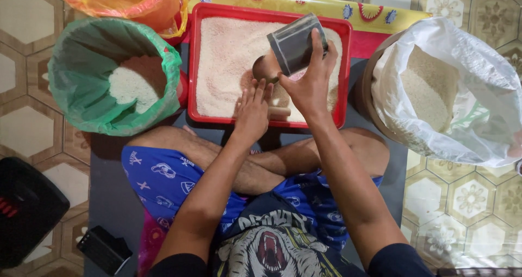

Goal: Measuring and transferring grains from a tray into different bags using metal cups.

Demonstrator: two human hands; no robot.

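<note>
A red tray [194,65] lies on the floor in front of my crossed legs, spread with white rice. My right hand [311,81] grips a dark square container [294,42], tilted over the tray's right half. My left hand [253,109] rests flat on the rice near the tray's front edge, fingers together and stretched, holding nothing. Between the hands, a patch of the tray bottom shows through the rice.
A green-lined bucket [76,76] of rice stands left of the tray, an orange-lined one [136,2] behind it. A white sack [462,76] of rice sits in a basket at the right. Black objects [27,212] lie on the tiled floor at lower left.
</note>
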